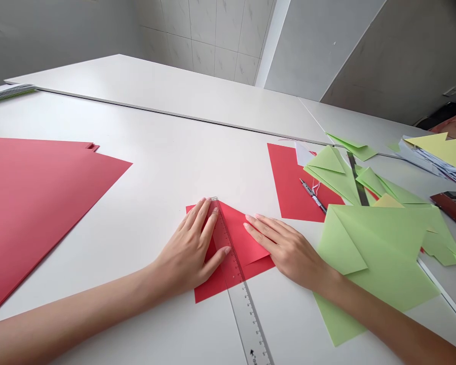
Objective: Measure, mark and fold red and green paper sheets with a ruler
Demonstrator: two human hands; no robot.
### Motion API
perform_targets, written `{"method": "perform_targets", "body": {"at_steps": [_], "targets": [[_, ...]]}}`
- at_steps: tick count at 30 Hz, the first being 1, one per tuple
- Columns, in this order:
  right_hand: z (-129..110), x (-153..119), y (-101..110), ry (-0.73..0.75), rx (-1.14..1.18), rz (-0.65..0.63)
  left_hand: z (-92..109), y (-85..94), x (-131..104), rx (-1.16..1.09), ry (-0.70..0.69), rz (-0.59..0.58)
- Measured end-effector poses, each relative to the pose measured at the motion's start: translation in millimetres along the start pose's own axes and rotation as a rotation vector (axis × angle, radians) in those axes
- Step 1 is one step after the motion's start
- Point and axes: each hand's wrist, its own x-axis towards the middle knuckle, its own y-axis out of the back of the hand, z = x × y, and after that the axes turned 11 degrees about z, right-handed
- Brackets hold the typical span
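A small sheet of red paper [209,289] lies on the white table with its right part folded over into a flap [247,243]. Across the sheet runs a clear plastic ruler [247,314], its edge along the flap's crease. My left hand [192,243] presses down on the ruler and the paper to its left, fingers stretched out and thumb apart. Flat on the folded flap rest the outstretched fingers of my right hand [285,243]. Part of the paper is hidden under both hands.
Large red sheets [41,203] are stacked at left. Right of my hands lie another red sheet [289,187], a pen [312,196], several green folded papers [376,248] and a dark strip [358,180]. Yellow paper [437,147] tops a paper pile at far right.
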Motion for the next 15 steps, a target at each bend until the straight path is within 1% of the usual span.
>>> {"method": "perform_targets", "body": {"at_steps": [7,15], "targets": [[5.9,-2.9,-1.5,0.019,0.022,-0.033,-1.0,-2.0,0.5,-0.018,0.02,-0.014],[5.3,-4.4,-3.0,-0.011,0.049,-0.033,-0.9,-0.6,-0.4,-0.049,0.032,-0.028]]}}
